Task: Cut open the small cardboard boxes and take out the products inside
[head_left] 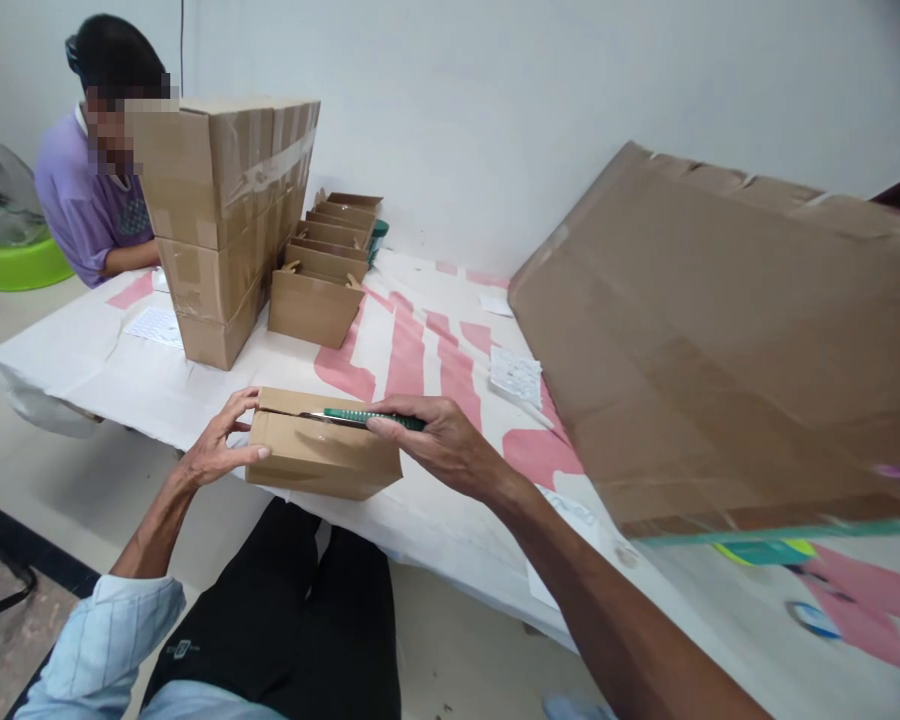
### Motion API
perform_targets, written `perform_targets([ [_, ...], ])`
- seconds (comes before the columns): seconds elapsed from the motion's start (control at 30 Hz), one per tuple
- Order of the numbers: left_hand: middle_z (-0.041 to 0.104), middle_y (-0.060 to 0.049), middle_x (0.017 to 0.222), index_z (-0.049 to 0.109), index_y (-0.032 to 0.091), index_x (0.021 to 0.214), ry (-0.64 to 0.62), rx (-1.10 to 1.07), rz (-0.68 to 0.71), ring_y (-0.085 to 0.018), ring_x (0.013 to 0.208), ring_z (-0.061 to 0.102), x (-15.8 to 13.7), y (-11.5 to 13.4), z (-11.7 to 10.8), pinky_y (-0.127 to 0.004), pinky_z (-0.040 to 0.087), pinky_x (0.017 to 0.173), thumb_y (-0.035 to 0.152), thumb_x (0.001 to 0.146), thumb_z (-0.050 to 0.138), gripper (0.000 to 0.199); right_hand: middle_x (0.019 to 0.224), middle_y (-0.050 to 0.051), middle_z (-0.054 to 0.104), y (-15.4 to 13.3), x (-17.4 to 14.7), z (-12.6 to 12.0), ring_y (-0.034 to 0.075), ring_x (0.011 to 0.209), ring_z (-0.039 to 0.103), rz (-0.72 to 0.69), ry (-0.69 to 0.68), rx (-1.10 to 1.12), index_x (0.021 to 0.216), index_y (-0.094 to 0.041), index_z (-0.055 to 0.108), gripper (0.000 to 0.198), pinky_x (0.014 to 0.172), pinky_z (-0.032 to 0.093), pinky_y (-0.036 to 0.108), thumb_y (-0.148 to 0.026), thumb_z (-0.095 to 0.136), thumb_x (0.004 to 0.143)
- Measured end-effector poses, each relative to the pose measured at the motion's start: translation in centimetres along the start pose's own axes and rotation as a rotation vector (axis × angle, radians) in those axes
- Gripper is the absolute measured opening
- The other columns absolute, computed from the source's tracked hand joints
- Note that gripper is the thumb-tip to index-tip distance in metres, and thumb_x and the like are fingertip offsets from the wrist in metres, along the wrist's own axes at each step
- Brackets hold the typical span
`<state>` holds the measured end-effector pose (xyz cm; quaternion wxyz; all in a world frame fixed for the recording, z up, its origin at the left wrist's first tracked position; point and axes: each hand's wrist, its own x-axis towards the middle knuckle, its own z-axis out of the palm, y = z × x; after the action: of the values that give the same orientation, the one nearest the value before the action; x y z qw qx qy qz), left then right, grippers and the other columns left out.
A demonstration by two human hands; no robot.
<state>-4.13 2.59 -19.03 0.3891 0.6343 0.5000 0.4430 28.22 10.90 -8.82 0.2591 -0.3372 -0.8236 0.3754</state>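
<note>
A small cardboard box (pixel 322 455) sits at the front edge of the cloth-covered table, directly before me. My left hand (pixel 221 440) grips its left end, with the thumb on the near face and the fingers at the far top edge. In my right hand (pixel 439 435) is a box cutter (pixel 371 417) with a green handle. Its metal blade lies along the dark seam across the box's top; how deep the tip goes cannot be made out.
Taped cardboard boxes (pixel 217 230) stand stacked at the left. Behind them is a row of open small boxes (pixel 315 305). A large carton (pixel 720 350) takes up the right side. Paper sheets (pixel 516 376) lie on the table (pixel 450 475). Another person (pixel 94 200) sits at the far left.
</note>
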Motion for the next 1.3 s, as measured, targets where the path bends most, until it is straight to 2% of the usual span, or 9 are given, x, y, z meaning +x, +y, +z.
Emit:
perform_targets([
  [0.3,0.038,-0.013,0.170,0.062,0.031,0.144,-0.013,0.016,0.003,-0.040,0.158,0.039,-0.1,0.1,0.0,-0.051,0.050,0.116,0.058,0.082,0.084,0.070,0.082,0.004,0.077,-0.8,1.2,0.1,0.018,0.073,0.066,-0.050,-0.050,-0.122,0.091,-0.020,0.081,0.030,0.067,0.049,0.030,-0.041,0.062,0.098],
  [0.47,0.039,-0.013,0.169,0.062,0.031,0.142,-0.005,0.009,0.006,-0.040,0.158,0.038,-0.1,0.0,0.2,-0.050,0.051,0.115,0.057,0.082,0.084,0.069,0.096,0.006,0.081,-1.3,2.0,0.1,0.020,0.086,0.071,-0.075,-0.094,-0.250,0.099,-0.021,0.083,0.027,0.077,0.051,0.032,-0.036,0.060,0.100],
  [0.57,0.039,-0.013,0.169,0.062,0.030,0.139,-0.006,0.011,0.009,-0.040,0.157,0.039,0.0,-0.3,0.2,-0.050,0.051,0.115,0.057,0.081,0.084,0.067,0.097,0.007,0.081,-2.4,2.8,-0.1,0.021,0.087,0.071,-0.071,-0.137,-0.370,0.099,-0.020,0.083,0.027,0.077,0.050,0.032,-0.034,0.060,0.101],
  [0.7,0.039,-0.014,0.168,0.061,0.029,0.139,-0.002,0.035,0.015,-0.039,0.156,0.040,0.2,-0.4,-0.1,-0.049,0.051,0.114,0.055,0.083,0.082,0.065,0.089,0.006,0.080,-3.6,4.1,-0.6,0.021,0.082,0.069,-0.067,-0.213,-0.552,0.095,-0.022,0.084,0.029,0.072,0.045,0.031,-0.038,0.061,0.103],
  [0.8,0.040,-0.014,0.167,0.059,0.030,0.144,-0.007,0.052,0.014,-0.040,0.155,0.042,0.4,-0.2,-0.4,-0.050,0.052,0.113,0.057,0.084,0.081,0.069,0.082,0.007,0.078,-3.1,4.1,-2.2,0.021,0.077,0.067,-0.047,-0.233,-0.643,0.088,-0.022,0.084,0.032,0.068,0.042,0.032,-0.045,0.066,0.101],
  [0.97,0.039,-0.012,0.167,0.054,0.033,0.151,-0.014,0.091,0.010,-0.041,0.156,0.039,0.4,-0.2,-0.7,-0.052,0.050,0.116,0.059,0.083,0.082,0.078,0.081,0.006,0.078,0.1,-0.3,-7.4,0.021,0.069,0.064,-0.021,-0.100,-0.557,0.088,-0.026,0.084,0.037,0.064,0.044,0.035,-0.057,0.067,0.098],
  [1.07,0.038,-0.012,0.168,0.052,0.034,0.154,-0.012,0.100,0.018,-0.042,0.157,0.037,0.4,-0.3,-0.7,-0.054,0.051,0.116,0.062,0.082,0.082,0.083,0.087,0.007,0.078,3.0,-4.7,-9.2,0.023,0.072,0.066,0.007,0.145,-0.441,0.101,-0.027,0.083,0.038,0.067,0.050,0.037,-0.059,0.063,0.100],
  [1.17,0.038,-0.012,0.168,0.049,0.036,0.159,-0.042,0.129,0.023,-0.044,0.156,0.038,0.5,0.1,-0.9,-0.055,0.051,0.116,0.064,0.082,0.082,0.088,0.097,0.010,0.078,7.5,-8.9,-7.1,0.026,0.082,0.070,0.075,0.344,-0.407,0.112,-0.023,0.077,0.039,0.072,0.055,0.039,-0.055,0.060,0.100],
  [1.3,0.036,-0.013,0.170,0.037,0.037,0.167,-0.098,0.164,0.013,-0.045,0.156,0.037,0.6,1.1,-1.3,-0.058,0.049,0.118,0.063,0.081,0.084,0.101,0.100,0.012,0.077,14.4,-13.6,-0.8,0.030,0.088,0.074,0.201,0.407,-0.446,0.113,-0.021,0.072,0.039,0.077,0.059,0.043,-0.054,0.060,0.097],
])
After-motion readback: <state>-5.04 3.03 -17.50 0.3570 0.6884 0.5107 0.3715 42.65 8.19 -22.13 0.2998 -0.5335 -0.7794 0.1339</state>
